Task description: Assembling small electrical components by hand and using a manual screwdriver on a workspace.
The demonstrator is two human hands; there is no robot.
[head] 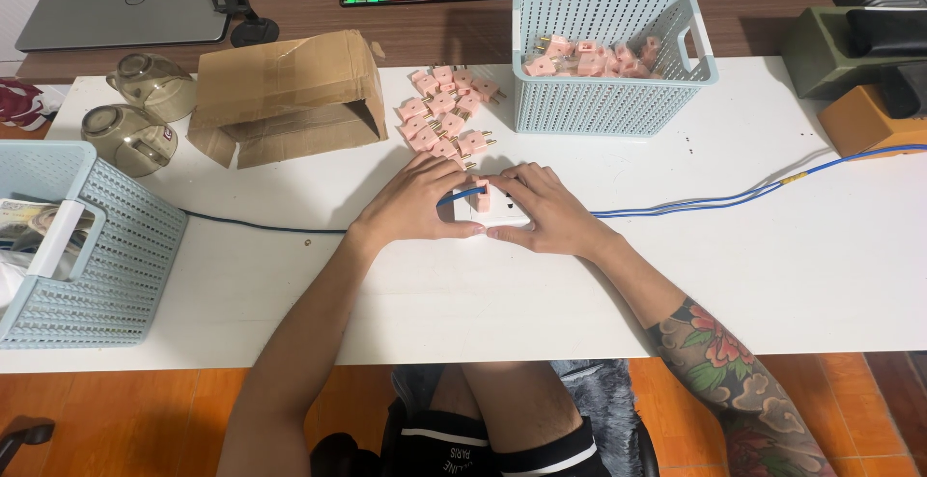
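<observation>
Left hand [417, 205]: fingers curled over the left end of the socket block [492, 209] — grip closed on it, thumb along its near edge.
Right hand [543, 209]: cupped over the block's right end, fingers spread across the top, grip closed on it too.
Socket block: small white plastic box, squared corners, flat on the worktop [772, 274] between both hands, at centre; mostly hidden by fingers.
Plug on block: one pink plug [482, 195] sits on top of the block, between the fingertips.
Cable: thin blue cable [705, 203] runs from the block to the right across the worktop; a darker stretch leads left toward the near basket.
Loose plugs [446, 110]: cluster of pink plastic plugs with metal pins, lying just beyond the hands.
Far basket [618, 100]: pale blue perforated plastic, rectangular, handle slot in its side — more pink plugs inside.
Near basket [116, 255]: same pale blue lattice, at the left edge, white handle.
Box [290, 96]: brown corrugated cardboard, open and lying on its side, left of the loose plugs.
Bowls [145, 110]: two smoky clear bowls, rounded, left of the box.
Worktop: smooth white, matte.
</observation>
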